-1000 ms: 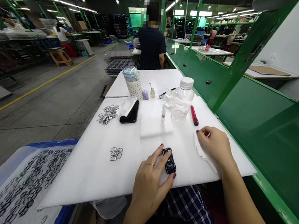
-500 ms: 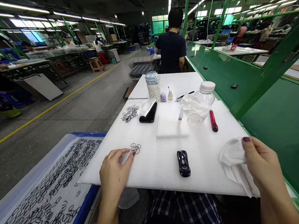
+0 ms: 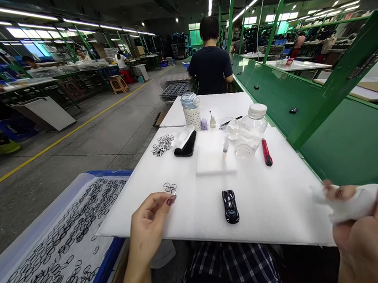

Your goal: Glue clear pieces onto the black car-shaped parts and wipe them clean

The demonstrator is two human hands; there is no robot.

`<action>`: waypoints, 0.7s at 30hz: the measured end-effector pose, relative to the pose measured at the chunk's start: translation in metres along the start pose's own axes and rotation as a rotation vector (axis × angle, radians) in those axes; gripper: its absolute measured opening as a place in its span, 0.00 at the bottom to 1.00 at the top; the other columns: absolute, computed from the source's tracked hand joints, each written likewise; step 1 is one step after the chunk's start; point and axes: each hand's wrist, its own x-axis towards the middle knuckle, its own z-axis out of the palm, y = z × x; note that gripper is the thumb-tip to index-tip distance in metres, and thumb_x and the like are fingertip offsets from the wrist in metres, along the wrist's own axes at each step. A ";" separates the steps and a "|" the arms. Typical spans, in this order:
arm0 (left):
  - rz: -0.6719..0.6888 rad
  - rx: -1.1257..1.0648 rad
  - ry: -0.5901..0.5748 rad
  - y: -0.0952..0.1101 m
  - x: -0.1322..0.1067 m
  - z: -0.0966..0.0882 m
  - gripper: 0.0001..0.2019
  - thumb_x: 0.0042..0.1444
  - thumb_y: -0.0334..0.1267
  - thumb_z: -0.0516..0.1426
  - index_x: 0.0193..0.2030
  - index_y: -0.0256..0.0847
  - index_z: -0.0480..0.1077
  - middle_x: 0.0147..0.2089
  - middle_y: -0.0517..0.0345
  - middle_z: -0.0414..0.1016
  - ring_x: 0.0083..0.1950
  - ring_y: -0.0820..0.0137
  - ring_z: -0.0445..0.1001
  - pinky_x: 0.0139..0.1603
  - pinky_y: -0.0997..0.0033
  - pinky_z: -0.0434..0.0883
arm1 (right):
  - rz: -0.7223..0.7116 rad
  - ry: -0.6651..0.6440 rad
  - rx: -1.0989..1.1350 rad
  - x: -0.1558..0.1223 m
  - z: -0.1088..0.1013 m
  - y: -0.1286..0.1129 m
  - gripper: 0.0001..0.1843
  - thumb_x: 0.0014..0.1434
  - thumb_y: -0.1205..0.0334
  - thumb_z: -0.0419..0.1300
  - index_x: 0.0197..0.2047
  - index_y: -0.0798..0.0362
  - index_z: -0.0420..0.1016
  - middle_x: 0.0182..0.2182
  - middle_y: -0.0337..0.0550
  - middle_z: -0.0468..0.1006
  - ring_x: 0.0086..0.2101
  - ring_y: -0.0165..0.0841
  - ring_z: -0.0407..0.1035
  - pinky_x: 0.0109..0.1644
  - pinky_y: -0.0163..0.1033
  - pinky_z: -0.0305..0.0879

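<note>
My left hand [image 3: 151, 217] is closed in a pinch at the front left of the white table, its thumb and finger on a thin black ring [image 3: 173, 192]. Several more such rings [image 3: 167, 186] lie just beyond the fingertips. At the right edge my right hand [image 3: 362, 226], partly smeared by motion, grips a crumpled white cloth [image 3: 356, 205] above the table's corner. Between the hands a glossy black toy car [image 3: 230, 207] rests on the tabletop, touched by neither.
Toward the back stand a foam block [image 3: 216, 162] with a small syringe [image 3: 225, 149], a clear jar [image 3: 251, 132], a red utility knife [image 3: 266, 152], a phone [image 3: 186, 144] and a dotted bottle [image 3: 191, 112]. A ring-filled tray [image 3: 125, 172] sits lower left. A person [image 3: 209, 60] works ahead.
My left thumb and finger have closed on a ring and drawn slightly toward me. My right hand has lifted the cloth off the table and moved right, bunching it up.
</note>
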 end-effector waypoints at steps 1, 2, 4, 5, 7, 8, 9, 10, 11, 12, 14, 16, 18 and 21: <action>0.005 -0.066 -0.052 0.006 -0.004 0.007 0.09 0.55 0.44 0.61 0.37 0.41 0.73 0.37 0.56 0.78 0.41 0.65 0.76 0.44 0.68 0.73 | 0.082 0.002 0.068 -0.009 0.007 -0.006 0.16 0.58 0.42 0.54 0.25 0.39 0.61 0.20 0.39 0.58 0.24 0.38 0.57 0.27 0.47 0.55; 0.022 -0.109 -0.108 0.012 -0.008 0.015 0.07 0.56 0.42 0.61 0.37 0.41 0.73 0.35 0.58 0.77 0.39 0.67 0.75 0.43 0.70 0.73 | 0.171 -0.026 0.114 -0.018 0.016 -0.011 0.17 0.55 0.44 0.60 0.24 0.42 0.62 0.19 0.37 0.57 0.21 0.34 0.55 0.24 0.43 0.53; 0.094 -0.164 -0.229 0.025 -0.016 0.031 0.04 0.59 0.38 0.58 0.37 0.43 0.74 0.34 0.60 0.75 0.38 0.70 0.74 0.41 0.73 0.72 | 0.360 -0.237 0.117 -0.037 0.033 -0.016 0.22 0.52 0.42 0.64 0.24 0.49 0.61 0.18 0.33 0.55 0.18 0.26 0.50 0.20 0.36 0.46; 0.152 -0.186 -0.299 0.031 -0.019 0.038 0.04 0.60 0.36 0.57 0.36 0.44 0.74 0.34 0.60 0.74 0.38 0.71 0.73 0.40 0.74 0.71 | 0.460 -0.388 0.139 -0.047 0.041 -0.016 0.25 0.51 0.40 0.64 0.24 0.51 0.61 0.18 0.32 0.53 0.18 0.24 0.48 0.20 0.33 0.43; 0.255 -0.209 -0.439 0.041 -0.026 0.050 0.07 0.61 0.32 0.56 0.36 0.45 0.75 0.34 0.61 0.73 0.37 0.72 0.72 0.40 0.73 0.70 | 0.604 -0.666 0.207 -0.064 0.055 -0.014 0.27 0.52 0.39 0.63 0.25 0.54 0.60 0.19 0.31 0.51 0.20 0.22 0.46 0.22 0.30 0.42; 0.295 -0.220 -0.493 0.045 -0.029 0.054 0.08 0.61 0.30 0.56 0.36 0.46 0.76 0.34 0.61 0.73 0.37 0.72 0.72 0.39 0.73 0.70 | 0.661 -0.765 0.240 -0.072 0.060 -0.013 0.27 0.53 0.39 0.62 0.25 0.54 0.60 0.19 0.31 0.51 0.20 0.21 0.46 0.23 0.30 0.43; 0.323 -0.233 -0.531 0.047 -0.031 0.057 0.09 0.60 0.29 0.56 0.37 0.47 0.77 0.34 0.60 0.73 0.36 0.72 0.72 0.38 0.73 0.69 | 0.717 -0.835 0.273 -0.079 0.063 -0.012 0.27 0.54 0.38 0.62 0.26 0.54 0.60 0.19 0.31 0.52 0.21 0.21 0.46 0.23 0.29 0.43; 0.345 -0.250 -0.549 0.049 -0.033 0.059 0.10 0.60 0.28 0.57 0.37 0.47 0.77 0.34 0.60 0.73 0.36 0.72 0.72 0.38 0.73 0.69 | 0.773 -0.876 0.311 -0.084 0.065 -0.011 0.26 0.54 0.39 0.62 0.27 0.54 0.61 0.19 0.31 0.53 0.20 0.21 0.47 0.23 0.29 0.43; 0.363 -0.266 -0.553 0.049 -0.035 0.060 0.11 0.59 0.27 0.57 0.37 0.48 0.78 0.34 0.60 0.73 0.36 0.72 0.72 0.37 0.73 0.69 | 0.826 -0.894 0.354 -0.089 0.066 -0.010 0.26 0.54 0.39 0.62 0.29 0.54 0.62 0.18 0.31 0.54 0.20 0.21 0.46 0.23 0.29 0.41; 0.376 -0.283 -0.548 0.048 -0.036 0.061 0.12 0.59 0.26 0.58 0.38 0.49 0.78 0.34 0.60 0.74 0.36 0.72 0.72 0.38 0.73 0.69 | 0.864 -0.894 0.399 -0.092 0.067 -0.009 0.25 0.53 0.39 0.62 0.31 0.53 0.62 0.17 0.30 0.54 0.19 0.21 0.46 0.22 0.29 0.40; 0.373 -0.324 -0.515 0.045 -0.037 0.063 0.12 0.58 0.27 0.59 0.40 0.49 0.78 0.34 0.59 0.74 0.37 0.71 0.72 0.40 0.72 0.69 | 0.877 -0.874 0.465 -0.097 0.068 -0.007 0.25 0.53 0.39 0.63 0.31 0.53 0.62 0.16 0.29 0.54 0.17 0.20 0.43 0.21 0.29 0.38; 0.318 -0.392 -0.471 0.041 -0.038 0.068 0.09 0.58 0.30 0.60 0.43 0.48 0.77 0.36 0.58 0.74 0.39 0.69 0.72 0.42 0.71 0.69 | 0.813 -0.829 0.468 -0.099 0.070 -0.005 0.25 0.54 0.39 0.62 0.29 0.53 0.62 0.17 0.29 0.54 0.18 0.20 0.43 0.21 0.29 0.39; 0.234 -0.477 -0.455 0.036 -0.039 0.074 0.07 0.58 0.35 0.61 0.43 0.46 0.78 0.37 0.57 0.74 0.41 0.68 0.71 0.43 0.71 0.68 | 0.728 -0.773 0.425 -0.099 0.071 -0.004 0.25 0.56 0.40 0.61 0.28 0.54 0.62 0.18 0.30 0.53 0.19 0.21 0.44 0.22 0.29 0.41; 0.126 -0.593 -0.496 0.031 -0.040 0.081 0.07 0.58 0.38 0.61 0.42 0.45 0.79 0.40 0.55 0.72 0.43 0.68 0.71 0.45 0.71 0.68 | 0.607 -0.738 0.344 -0.099 0.071 -0.003 0.23 0.59 0.42 0.59 0.28 0.54 0.63 0.19 0.30 0.52 0.21 0.22 0.45 0.23 0.29 0.43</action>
